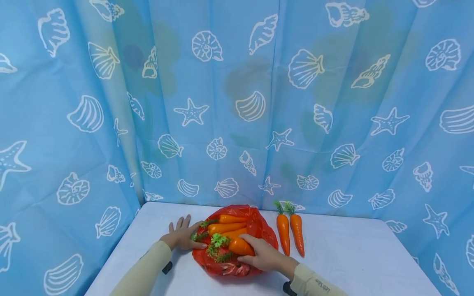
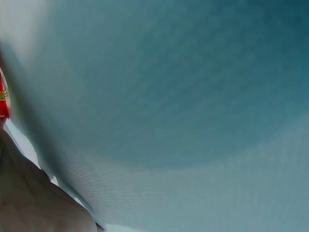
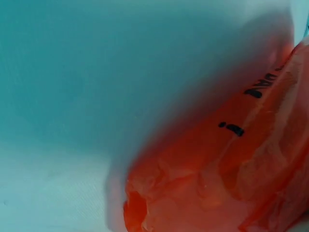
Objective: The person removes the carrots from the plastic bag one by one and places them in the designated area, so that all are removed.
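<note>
A red plastic bag [image 1: 272,242] lies spread open on the table with several orange carrots [image 1: 226,228] in it, their green leafy tops toward the left. My right hand [image 1: 266,254] reaches over the bag's right side and grips a carrot [image 1: 240,246] by its thick orange body, thumb below and fingers above. At the bag's left edge rests my left hand [image 1: 182,237], fingers spread and straight, the thumb and forefinger at the rim. In the right wrist view the red bag [image 3: 193,183] bears black print; the right hand's grip is out of sight there.
Two more carrots [image 1: 283,234] lie side by side on the white table [image 1: 340,250], right of the bag, tops pointing away. A blue curtain [image 1: 229,82] with white shell prints stands behind the table and along its sides.
</note>
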`<control>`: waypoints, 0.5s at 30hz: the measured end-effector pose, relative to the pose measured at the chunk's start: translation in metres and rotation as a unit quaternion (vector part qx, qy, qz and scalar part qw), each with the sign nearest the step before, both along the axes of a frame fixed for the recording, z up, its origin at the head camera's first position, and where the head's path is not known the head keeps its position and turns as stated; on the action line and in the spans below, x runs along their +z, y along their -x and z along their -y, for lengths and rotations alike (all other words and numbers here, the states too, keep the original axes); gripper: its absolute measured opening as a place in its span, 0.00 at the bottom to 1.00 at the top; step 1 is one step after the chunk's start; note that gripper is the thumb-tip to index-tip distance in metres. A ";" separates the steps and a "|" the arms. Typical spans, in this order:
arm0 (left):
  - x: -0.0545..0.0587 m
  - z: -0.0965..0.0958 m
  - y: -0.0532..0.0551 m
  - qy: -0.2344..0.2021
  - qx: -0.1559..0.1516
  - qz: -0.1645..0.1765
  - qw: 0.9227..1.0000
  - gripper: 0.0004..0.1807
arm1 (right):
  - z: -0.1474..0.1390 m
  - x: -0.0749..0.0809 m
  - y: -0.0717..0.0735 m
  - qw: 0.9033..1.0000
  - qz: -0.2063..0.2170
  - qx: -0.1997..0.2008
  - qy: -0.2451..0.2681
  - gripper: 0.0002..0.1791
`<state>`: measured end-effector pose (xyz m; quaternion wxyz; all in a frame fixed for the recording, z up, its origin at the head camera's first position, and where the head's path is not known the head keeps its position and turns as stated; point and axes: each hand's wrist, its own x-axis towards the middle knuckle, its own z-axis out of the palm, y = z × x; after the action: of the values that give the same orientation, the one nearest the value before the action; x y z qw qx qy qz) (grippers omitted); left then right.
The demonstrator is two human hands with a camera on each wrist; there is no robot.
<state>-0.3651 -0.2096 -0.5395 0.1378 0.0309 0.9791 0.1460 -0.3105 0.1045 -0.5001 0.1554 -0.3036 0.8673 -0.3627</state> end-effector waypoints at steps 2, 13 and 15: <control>0.000 0.001 -0.001 -0.001 -0.001 0.001 1.000 0.54 | 0.000 0.001 0.001 1.000 -0.003 0.008 0.008 0.26; 0.000 0.001 -0.002 0.002 0.002 0.004 1.000 0.54 | -0.004 0.002 0.001 1.000 -0.003 0.024 -0.005 0.23; 0.000 0.001 -0.001 0.002 0.001 0.003 1.000 0.54 | -0.005 0.000 -0.001 0.999 0.002 0.033 -0.018 0.21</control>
<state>-0.3639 -0.2105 -0.5399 0.1409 0.0288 0.9790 0.1443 -0.3091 0.1097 -0.4999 0.1740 -0.3284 0.8629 -0.3425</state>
